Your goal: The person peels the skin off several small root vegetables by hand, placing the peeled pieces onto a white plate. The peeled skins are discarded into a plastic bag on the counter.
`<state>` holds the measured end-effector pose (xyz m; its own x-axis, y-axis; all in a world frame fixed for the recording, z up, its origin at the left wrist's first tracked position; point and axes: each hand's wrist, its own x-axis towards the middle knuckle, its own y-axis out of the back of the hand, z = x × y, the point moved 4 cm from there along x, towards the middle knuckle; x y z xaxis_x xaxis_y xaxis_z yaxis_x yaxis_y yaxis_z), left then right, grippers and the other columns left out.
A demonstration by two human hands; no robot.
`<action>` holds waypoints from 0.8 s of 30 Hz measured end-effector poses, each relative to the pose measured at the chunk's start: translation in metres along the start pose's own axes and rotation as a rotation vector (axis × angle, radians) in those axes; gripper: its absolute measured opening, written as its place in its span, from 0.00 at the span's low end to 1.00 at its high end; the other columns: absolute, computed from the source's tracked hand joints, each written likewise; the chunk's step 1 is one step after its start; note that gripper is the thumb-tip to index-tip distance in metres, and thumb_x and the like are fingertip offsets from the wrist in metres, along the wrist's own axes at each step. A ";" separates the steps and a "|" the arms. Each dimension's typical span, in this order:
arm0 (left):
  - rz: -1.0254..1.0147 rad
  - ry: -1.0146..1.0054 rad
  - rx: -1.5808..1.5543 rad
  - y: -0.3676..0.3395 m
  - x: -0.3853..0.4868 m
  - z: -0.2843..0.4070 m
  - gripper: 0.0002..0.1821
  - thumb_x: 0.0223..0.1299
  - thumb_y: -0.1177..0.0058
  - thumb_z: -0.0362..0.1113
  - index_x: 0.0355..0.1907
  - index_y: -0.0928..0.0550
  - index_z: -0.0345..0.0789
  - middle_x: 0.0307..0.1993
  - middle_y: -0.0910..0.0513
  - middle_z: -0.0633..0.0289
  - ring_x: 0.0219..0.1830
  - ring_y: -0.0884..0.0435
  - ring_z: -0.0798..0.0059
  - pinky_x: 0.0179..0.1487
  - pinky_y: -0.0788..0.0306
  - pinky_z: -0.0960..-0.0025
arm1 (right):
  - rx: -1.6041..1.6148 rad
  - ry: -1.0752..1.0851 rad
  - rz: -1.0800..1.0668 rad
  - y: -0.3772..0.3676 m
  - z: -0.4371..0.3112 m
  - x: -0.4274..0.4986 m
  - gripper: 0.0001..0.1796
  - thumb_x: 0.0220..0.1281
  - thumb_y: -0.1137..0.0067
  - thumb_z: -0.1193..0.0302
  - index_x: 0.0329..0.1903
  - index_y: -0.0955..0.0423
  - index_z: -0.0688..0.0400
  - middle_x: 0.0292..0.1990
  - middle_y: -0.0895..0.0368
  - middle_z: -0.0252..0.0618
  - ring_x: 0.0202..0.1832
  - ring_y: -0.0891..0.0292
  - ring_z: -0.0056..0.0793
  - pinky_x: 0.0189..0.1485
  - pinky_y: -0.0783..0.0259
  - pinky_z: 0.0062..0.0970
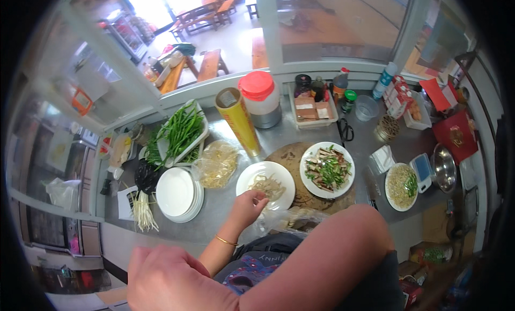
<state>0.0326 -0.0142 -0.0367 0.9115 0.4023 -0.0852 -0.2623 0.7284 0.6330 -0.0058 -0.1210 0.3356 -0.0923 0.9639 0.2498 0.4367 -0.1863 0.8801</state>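
My left hand point(250, 206), with a gold bangle at the wrist, hovers over the near rim of a white plate point(244, 175). Its thumb and fingertips are drawn together; whether they pinch anything is unclear. Pale shredded food point(270, 187) lies in a small heap on that plate. Close to the camera, my right hand point(177, 281) is bent inward at the lower left, its forearm crossing my body; its fingers are mostly hidden. A clear plastic bag point(267, 222) rests at the counter's near edge. On the round wooden board point(281, 152) sits a plate of sliced food with chopped greens point(328, 168).
Stacked white plates point(175, 192), a bag of yellowish food point(217, 164) and a basket of green peppers point(183, 128) stand left. A yellow film roll point(239, 124) and red-lidded jar point(259, 98) stand behind. Right are scissors point(345, 130), a knife point(373, 196) and another filled plate point(398, 190).
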 end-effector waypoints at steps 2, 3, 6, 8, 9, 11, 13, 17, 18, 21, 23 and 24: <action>-0.002 -0.010 -0.026 0.005 -0.004 0.007 0.11 0.59 0.34 0.37 0.39 0.14 0.32 0.33 0.13 0.54 0.31 0.13 0.65 0.38 0.20 0.65 | 0.076 0.028 0.012 -0.002 0.003 0.001 0.12 0.47 0.39 0.64 0.30 0.16 0.59 0.30 0.19 0.45 0.32 0.21 0.40 0.25 0.30 0.40; -0.004 0.024 -0.013 0.008 -0.005 0.009 0.11 0.59 0.34 0.37 0.39 0.14 0.32 0.33 0.13 0.54 0.31 0.13 0.65 0.38 0.20 0.65 | 0.113 0.047 0.018 -0.005 0.005 0.002 0.11 0.47 0.39 0.65 0.30 0.16 0.58 0.29 0.20 0.44 0.31 0.21 0.40 0.25 0.31 0.39; 0.017 0.061 -0.020 0.015 -0.008 0.011 0.11 0.59 0.34 0.37 0.40 0.14 0.33 0.31 0.13 0.53 0.31 0.13 0.64 0.38 0.21 0.64 | 0.121 -0.055 0.173 -0.005 0.013 -0.005 0.12 0.47 0.40 0.65 0.26 0.19 0.61 0.26 0.24 0.42 0.27 0.24 0.37 0.25 0.33 0.36; 0.010 0.053 -0.005 0.017 -0.009 0.010 0.11 0.59 0.34 0.39 0.40 0.13 0.34 0.30 0.13 0.54 0.30 0.13 0.66 0.38 0.21 0.65 | 0.075 -0.075 0.197 -0.006 0.017 -0.013 0.11 0.47 0.41 0.66 0.26 0.20 0.62 0.25 0.25 0.42 0.26 0.25 0.36 0.26 0.33 0.38; -0.016 0.061 0.017 0.017 -0.009 0.008 0.11 0.59 0.34 0.39 0.40 0.12 0.35 0.29 0.13 0.54 0.29 0.13 0.67 0.37 0.21 0.66 | 0.036 -0.102 0.200 -0.006 0.018 -0.016 0.11 0.47 0.41 0.66 0.26 0.20 0.62 0.25 0.25 0.42 0.26 0.26 0.36 0.27 0.33 0.40; -0.004 0.059 0.015 0.017 -0.009 0.007 0.10 0.58 0.33 0.39 0.39 0.12 0.35 0.25 0.14 0.55 0.25 0.16 0.66 0.33 0.24 0.65 | -0.045 -0.149 0.210 -0.003 0.020 -0.021 0.10 0.47 0.42 0.67 0.27 0.21 0.63 0.25 0.26 0.42 0.25 0.27 0.36 0.28 0.32 0.45; -0.042 0.096 0.079 0.017 -0.010 0.009 0.11 0.59 0.34 0.40 0.38 0.12 0.35 0.23 0.16 0.55 0.22 0.18 0.66 0.31 0.26 0.64 | 0.038 -0.179 0.160 -0.001 0.026 -0.028 0.10 0.48 0.42 0.69 0.28 0.21 0.63 0.26 0.25 0.42 0.26 0.25 0.36 0.41 0.30 0.56; 0.092 0.193 -0.260 0.029 -0.012 0.028 0.17 0.58 0.32 0.43 0.43 0.14 0.32 0.30 0.13 0.61 0.30 0.16 0.68 0.40 0.22 0.63 | -0.199 0.041 0.211 -0.004 0.082 -0.052 0.12 0.50 0.41 0.71 0.39 0.23 0.61 0.35 0.20 0.50 0.34 0.19 0.38 0.33 0.25 0.35; 0.156 0.013 -0.294 0.042 -0.014 0.040 0.14 0.62 0.35 0.39 0.45 0.15 0.32 0.35 0.13 0.62 0.33 0.17 0.74 0.40 0.23 0.67 | 0.117 -0.047 0.265 -0.017 0.114 -0.049 0.15 0.53 0.40 0.72 0.44 0.24 0.62 0.37 0.20 0.51 0.36 0.19 0.40 0.37 0.24 0.35; 0.085 -0.057 -0.687 0.061 -0.017 0.060 0.09 0.69 0.43 0.33 0.47 0.17 0.31 0.43 0.16 0.62 0.38 0.19 0.82 0.41 0.24 0.74 | 0.619 -0.479 0.231 -0.074 0.194 -0.063 0.27 0.59 0.40 0.75 0.62 0.32 0.65 0.44 0.19 0.50 0.44 0.19 0.39 0.50 0.25 0.33; 0.075 -0.077 -1.030 0.069 -0.017 0.072 0.07 0.69 0.44 0.29 0.46 0.17 0.29 0.44 0.18 0.61 0.37 0.19 0.82 0.40 0.24 0.77 | 0.652 -0.432 0.308 -0.111 0.208 -0.074 0.33 0.58 0.41 0.76 0.68 0.38 0.64 0.47 0.21 0.48 0.49 0.21 0.35 0.54 0.27 0.31; 0.100 -0.118 -0.944 0.070 -0.015 0.079 0.07 0.68 0.44 0.27 0.45 0.18 0.29 0.42 0.19 0.61 0.36 0.19 0.81 0.40 0.24 0.78 | 0.683 -0.462 0.320 -0.128 0.212 -0.080 0.36 0.58 0.42 0.76 0.70 0.40 0.63 0.49 0.21 0.48 0.51 0.22 0.34 0.56 0.28 0.31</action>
<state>0.0259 -0.0135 0.0697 0.8834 0.4664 0.0461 -0.4414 0.8609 -0.2530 0.1356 -0.1336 0.1175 0.4321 0.8932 0.1246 0.8324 -0.4481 0.3259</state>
